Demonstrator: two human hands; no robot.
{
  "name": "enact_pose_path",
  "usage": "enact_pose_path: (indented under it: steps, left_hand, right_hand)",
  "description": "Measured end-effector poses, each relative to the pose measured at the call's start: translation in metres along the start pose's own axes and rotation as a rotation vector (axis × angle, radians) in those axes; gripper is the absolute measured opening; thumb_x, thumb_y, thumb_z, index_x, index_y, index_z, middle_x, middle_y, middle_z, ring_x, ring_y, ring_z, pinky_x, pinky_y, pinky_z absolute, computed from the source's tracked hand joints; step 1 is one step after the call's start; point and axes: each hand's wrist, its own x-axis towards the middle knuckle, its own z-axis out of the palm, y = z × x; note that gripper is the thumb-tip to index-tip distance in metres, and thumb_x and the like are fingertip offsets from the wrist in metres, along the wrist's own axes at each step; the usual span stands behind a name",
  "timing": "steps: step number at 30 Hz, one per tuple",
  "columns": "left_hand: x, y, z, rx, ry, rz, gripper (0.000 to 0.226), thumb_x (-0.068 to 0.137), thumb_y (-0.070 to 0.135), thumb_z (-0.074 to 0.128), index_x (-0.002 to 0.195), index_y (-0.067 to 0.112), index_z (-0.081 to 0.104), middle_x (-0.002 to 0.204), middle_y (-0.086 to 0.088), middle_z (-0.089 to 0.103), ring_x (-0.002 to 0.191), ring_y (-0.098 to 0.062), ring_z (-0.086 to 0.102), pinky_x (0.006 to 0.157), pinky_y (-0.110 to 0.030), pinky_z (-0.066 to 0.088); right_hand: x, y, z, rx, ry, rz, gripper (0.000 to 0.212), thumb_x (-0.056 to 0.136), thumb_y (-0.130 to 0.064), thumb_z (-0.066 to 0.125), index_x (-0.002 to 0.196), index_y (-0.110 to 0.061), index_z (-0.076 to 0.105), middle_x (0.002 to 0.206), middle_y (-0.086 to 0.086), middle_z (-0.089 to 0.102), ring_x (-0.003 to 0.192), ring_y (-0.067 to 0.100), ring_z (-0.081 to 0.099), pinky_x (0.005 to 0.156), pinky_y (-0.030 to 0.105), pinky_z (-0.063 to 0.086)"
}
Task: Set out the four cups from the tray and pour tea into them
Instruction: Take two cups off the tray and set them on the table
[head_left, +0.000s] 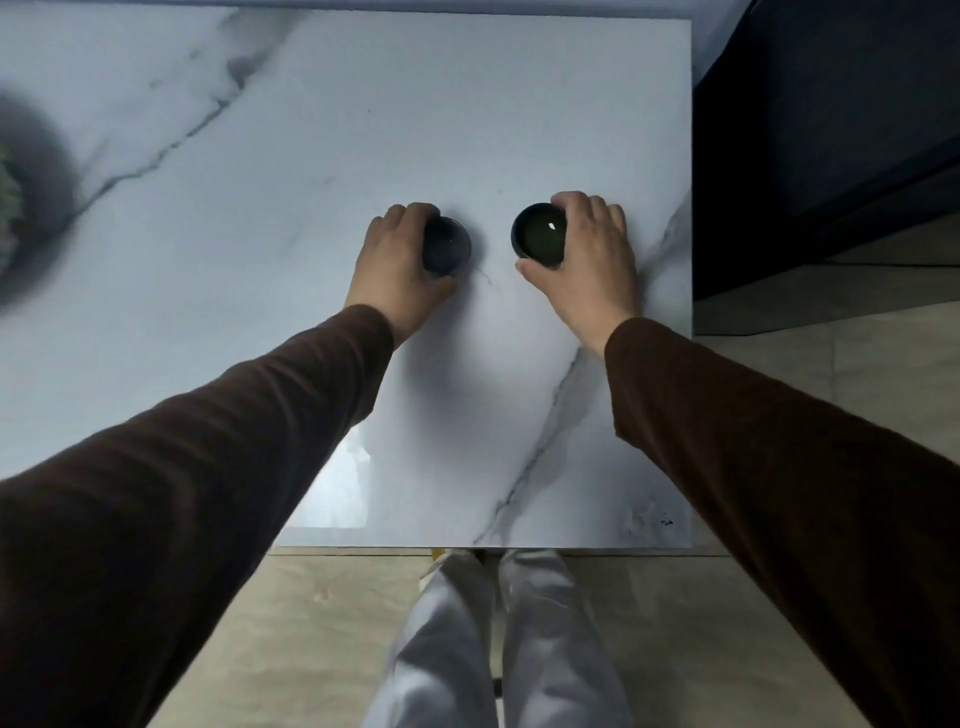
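- White marble-look table, glossy, grey-veined, square-cornered.
- Left hand clasped round left cup: dark, round, mouth upward, resting mid-table.
- Right hand clasped round right cup: dark, glossy, round, mouth tilted slightly toward camera, near left cup, apart.

White marble-look surface with grey veins, two dark cups on it side by side near the right edge, left cup, right cup, blurred dark shape at far left
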Motion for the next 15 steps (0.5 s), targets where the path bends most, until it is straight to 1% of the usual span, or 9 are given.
enact_pose_path:
  steps: [8, 11, 15]
  left_hand:
    - [0.016, 0.005, 0.011, 0.043, 0.001, -0.003, 0.062, 0.076, 0.019, 0.071, 0.134, 0.016, 0.049, 0.128, -0.007, 0.053, 0.119, -0.029, 0.047, 0.096, -0.028, 0.037]
    - [0.019, 0.007, 0.012, 0.055, -0.004, -0.001, 0.064, 0.076, 0.019, 0.072, 0.135, 0.017, 0.049, 0.130, -0.007, 0.053, 0.120, -0.028, 0.046, 0.096, -0.025, 0.035]
    - [0.020, 0.008, 0.013, 0.066, -0.011, -0.011, 0.063, 0.075, 0.020, 0.072, 0.133, 0.018, 0.049, 0.129, -0.004, 0.055, 0.118, -0.027, 0.047, 0.093, -0.027, 0.036]
  right_hand:
    - [0.014, 0.015, 0.006, -0.001, -0.028, -0.039, 0.063, 0.076, -0.039, 0.075, 0.128, -0.012, 0.051, 0.124, 0.007, 0.057, 0.114, 0.029, 0.047, 0.098, 0.037, 0.040]
    - [0.015, 0.019, 0.006, 0.001, -0.034, -0.039, 0.063, 0.077, -0.039, 0.074, 0.129, -0.012, 0.051, 0.125, 0.007, 0.056, 0.115, 0.030, 0.046, 0.098, 0.036, 0.040]
    - [0.018, 0.020, 0.004, 0.011, -0.043, -0.028, 0.064, 0.077, -0.039, 0.075, 0.130, -0.012, 0.050, 0.127, 0.008, 0.055, 0.116, 0.029, 0.046, 0.099, 0.036, 0.040]
